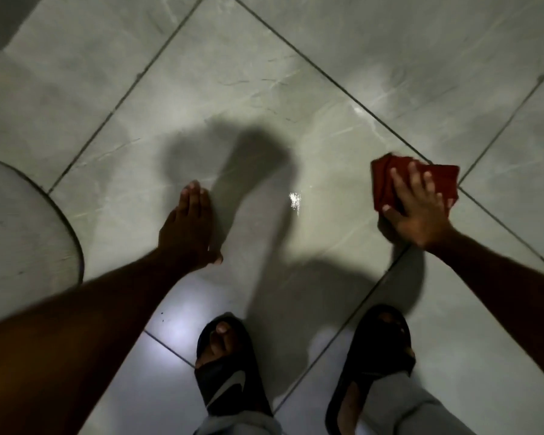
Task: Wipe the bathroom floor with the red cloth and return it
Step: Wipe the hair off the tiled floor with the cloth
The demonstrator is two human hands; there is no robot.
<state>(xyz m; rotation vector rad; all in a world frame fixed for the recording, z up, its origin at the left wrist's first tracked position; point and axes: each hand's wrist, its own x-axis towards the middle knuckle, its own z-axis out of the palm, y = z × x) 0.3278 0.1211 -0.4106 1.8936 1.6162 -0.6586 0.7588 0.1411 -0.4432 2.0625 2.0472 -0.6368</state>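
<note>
Two hands on floor [264, 73]: right hand [416, 211], fingers spread, presses cloth [443, 180] at right; left hand [187, 227] flat, fingers together; sandals [225, 365] below.

You have two black slide sandals [230, 368] below your hands and a pale curved fixture [22, 227] left of them.

The red cloth [387, 180] lies crumpled flat on the grey tiled floor [264, 89], over a dark grout line. It sits under the spread right-hand fingers [413, 174], its edges showing beyond them.
</note>
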